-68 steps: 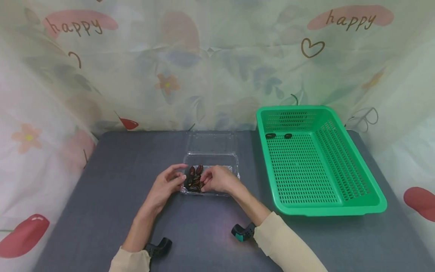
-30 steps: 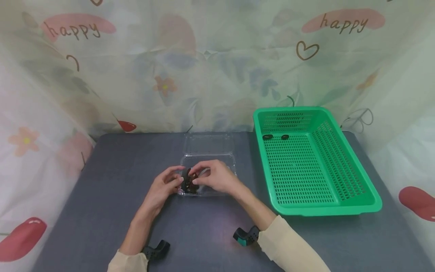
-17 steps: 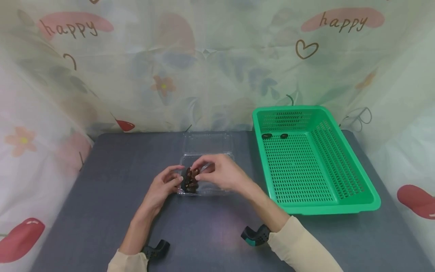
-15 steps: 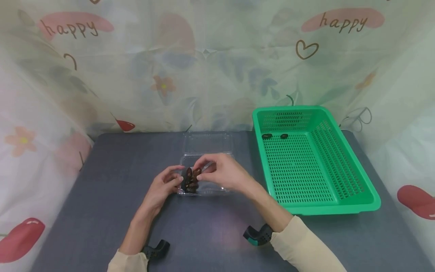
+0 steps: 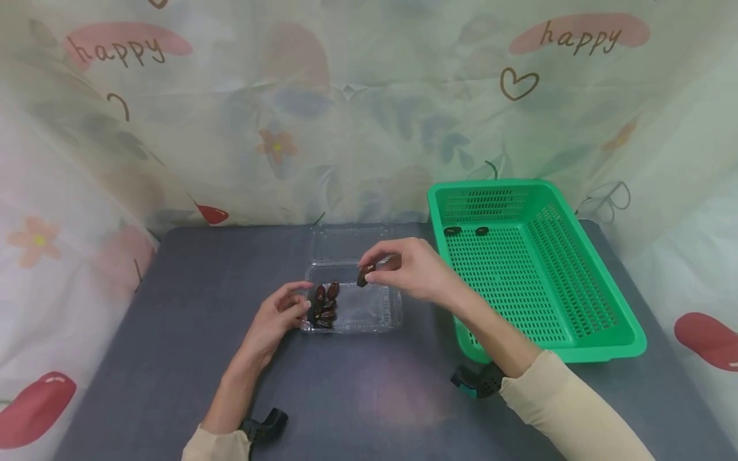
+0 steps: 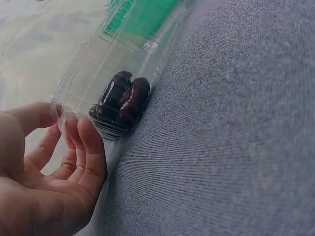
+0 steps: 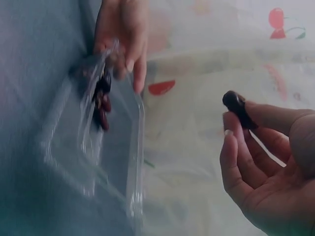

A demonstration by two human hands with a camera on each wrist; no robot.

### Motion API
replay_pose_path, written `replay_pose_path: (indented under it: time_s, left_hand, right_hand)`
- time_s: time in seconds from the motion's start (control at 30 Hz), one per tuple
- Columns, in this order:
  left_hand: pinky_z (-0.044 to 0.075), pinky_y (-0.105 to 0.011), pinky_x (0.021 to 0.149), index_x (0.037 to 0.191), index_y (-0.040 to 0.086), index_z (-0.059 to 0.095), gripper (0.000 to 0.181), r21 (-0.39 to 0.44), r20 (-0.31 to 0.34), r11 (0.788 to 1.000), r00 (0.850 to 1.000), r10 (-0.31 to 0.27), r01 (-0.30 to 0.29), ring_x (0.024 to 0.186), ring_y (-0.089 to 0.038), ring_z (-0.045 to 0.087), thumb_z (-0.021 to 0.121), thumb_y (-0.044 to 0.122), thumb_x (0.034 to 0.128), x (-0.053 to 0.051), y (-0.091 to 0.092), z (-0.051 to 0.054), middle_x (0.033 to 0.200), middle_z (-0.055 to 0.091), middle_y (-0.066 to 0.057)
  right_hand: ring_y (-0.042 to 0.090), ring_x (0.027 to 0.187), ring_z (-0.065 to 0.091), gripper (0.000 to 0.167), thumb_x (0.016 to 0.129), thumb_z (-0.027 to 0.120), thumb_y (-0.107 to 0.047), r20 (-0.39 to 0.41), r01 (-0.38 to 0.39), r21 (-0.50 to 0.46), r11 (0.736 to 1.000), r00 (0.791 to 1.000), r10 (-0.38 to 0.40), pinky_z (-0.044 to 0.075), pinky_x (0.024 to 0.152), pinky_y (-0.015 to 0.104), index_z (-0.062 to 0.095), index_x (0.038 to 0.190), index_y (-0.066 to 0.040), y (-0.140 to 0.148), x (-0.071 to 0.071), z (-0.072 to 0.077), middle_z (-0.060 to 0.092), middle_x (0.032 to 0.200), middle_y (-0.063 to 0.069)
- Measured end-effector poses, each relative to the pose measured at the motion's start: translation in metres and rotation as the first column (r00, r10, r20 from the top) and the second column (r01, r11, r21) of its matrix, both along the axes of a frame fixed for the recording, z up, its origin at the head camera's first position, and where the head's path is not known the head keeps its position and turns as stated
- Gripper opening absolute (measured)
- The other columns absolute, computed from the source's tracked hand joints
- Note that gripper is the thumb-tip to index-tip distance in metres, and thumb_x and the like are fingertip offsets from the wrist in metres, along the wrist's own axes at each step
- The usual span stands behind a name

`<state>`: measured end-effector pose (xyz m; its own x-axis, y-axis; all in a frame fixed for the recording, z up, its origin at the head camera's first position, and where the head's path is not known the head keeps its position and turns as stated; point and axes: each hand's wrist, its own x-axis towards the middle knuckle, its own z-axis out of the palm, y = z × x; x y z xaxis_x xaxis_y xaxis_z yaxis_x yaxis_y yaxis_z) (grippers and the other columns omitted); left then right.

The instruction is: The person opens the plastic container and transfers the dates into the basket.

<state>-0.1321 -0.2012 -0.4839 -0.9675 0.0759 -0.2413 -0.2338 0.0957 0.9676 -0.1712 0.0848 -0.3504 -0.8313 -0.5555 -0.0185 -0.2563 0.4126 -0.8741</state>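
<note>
The head view looks forward and down from high up, wide across the tabletop and green basket. The left wrist view, low and tilted sideways, faces the clear container from close behind the left hand. The right wrist view, also sideways, looks past the right hand; all three share the container.
</note>
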Motion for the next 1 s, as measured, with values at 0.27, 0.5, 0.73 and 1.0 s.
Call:
replay_pose_path:
  time_s: [0.27, 0.5, 0.73, 1.0]
  left_hand:
    - [0.053, -0.036, 0.073, 0.136, 0.013, 0.055, 0.039, -0.008, -0.001, 1.0, 1.0, -0.005, 0.005, 0.08, -0.017, 0.054, 0.063, 0.015, 0.098, 0.0, 0.0, 0.001, 0.099, 0.056, -0.011]
    - [0.052, -0.036, 0.073, 0.135, 0.014, 0.056, 0.038, -0.024, 0.006, 1.0, 1.0, -0.002, 0.002, 0.08, -0.018, 0.054, 0.063, 0.016, 0.0981, 0.001, 0.001, 0.004, 0.1, 0.056, -0.013]
    - [0.052, -0.036, 0.073, 0.135, 0.014, 0.056, 0.038, -0.018, 0.002, 1.0, 1.0, 0.006, -0.006, 0.08, -0.019, 0.056, 0.064, 0.016, 0.0977, 0.002, -0.001, 0.002, 0.099, 0.056, -0.011]
    - [0.052, -0.036, 0.073, 0.134, 0.015, 0.057, 0.037, -0.02, -0.005, 1.0, 1.0, -0.003, 0.003, 0.078, -0.021, 0.058, 0.065, 0.018, 0.0977, 0.001, -0.002, 0.001, 0.099, 0.057, -0.01]
  right_hand:
    - [0.015, 0.091, 0.072, 0.016, 0.089, 0.075, -0.013, 0.066, 0.021, -0.049, 0.999, 0.998, -0.018, 0.049, 0.076, 0.04, 0.07, 0.104, -0.014, 0.026, -0.014, 0.005, 0.07, 0.103, 0.002]
    - [0.019, 0.094, 0.072, 0.017, 0.09, 0.074, -0.012, 0.082, 0.022, -0.076, 0.997, 0.997, -0.015, 0.053, 0.086, 0.042, 0.072, 0.107, -0.014, 0.046, -0.023, 0.01, 0.071, 0.105, 0.003]
    - [0.022, 0.097, 0.071, 0.022, 0.092, 0.072, -0.02, 0.131, 0.073, -0.092, 0.993, 0.99, -0.06, 0.053, 0.089, 0.039, 0.072, 0.112, -0.009, 0.072, -0.04, 0.006, 0.071, 0.111, 0.009]
    - [0.031, 0.1, 0.069, 0.027, 0.094, 0.07, -0.021, 0.123, 0.188, -0.081, 0.979, 0.976, -0.178, 0.053, 0.087, 0.036, 0.069, 0.116, -0.005, 0.099, -0.057, 0.004, 0.072, 0.109, 0.012]
